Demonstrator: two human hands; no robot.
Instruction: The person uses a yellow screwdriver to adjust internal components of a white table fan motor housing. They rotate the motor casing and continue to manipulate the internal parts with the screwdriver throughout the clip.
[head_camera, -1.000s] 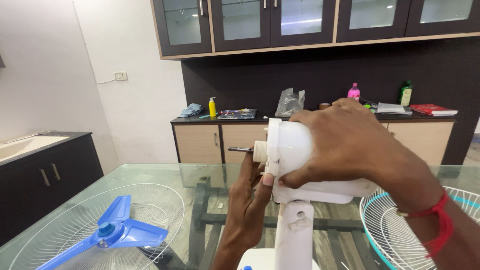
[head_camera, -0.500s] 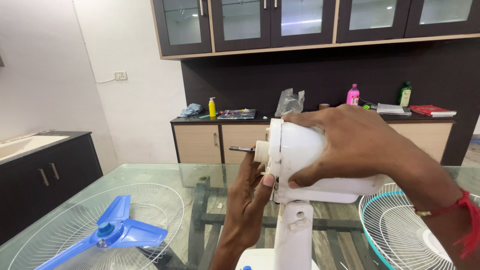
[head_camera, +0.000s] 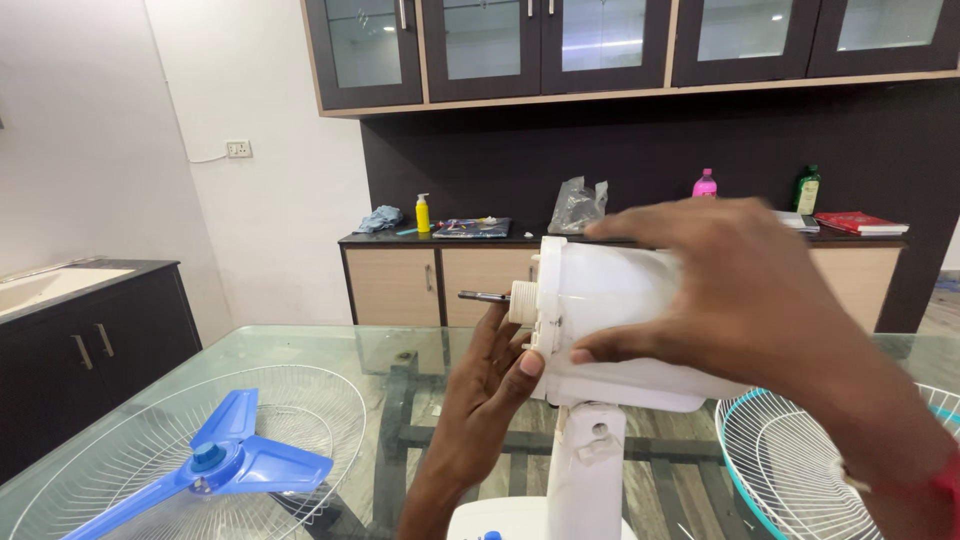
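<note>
Dark glass-fronted cabinets and a long sideboard fill the back wall, beyond a glass tabletop (head_camera: 300, 345). Near the middle of the view the right hand (head_camera: 740, 300) wraps over the white fan motor housing (head_camera: 610, 320), fingers spread on top and thumb pressed to its near face, its grip closed on the housing. At 9 o'clock from it, the left hand (head_camera: 490, 390) rises from below with its fingertips against the housing's front collar, beside the bare metal shaft (head_camera: 485, 297) pointing toward 9 o'clock; whether its grip pinches anything I cannot tell. The housing sits atop the white stand neck (head_camera: 585, 470), whose base is cut off at the lower edge. At 8 o'clock a wire fan guard (head_camera: 120, 460) lies like a shallow basket with the blue fan blade (head_camera: 225, 465) in it. At 4 o'clock a second guard (head_camera: 800, 460) with a teal rim is partly hidden behind the right forearm.
</note>
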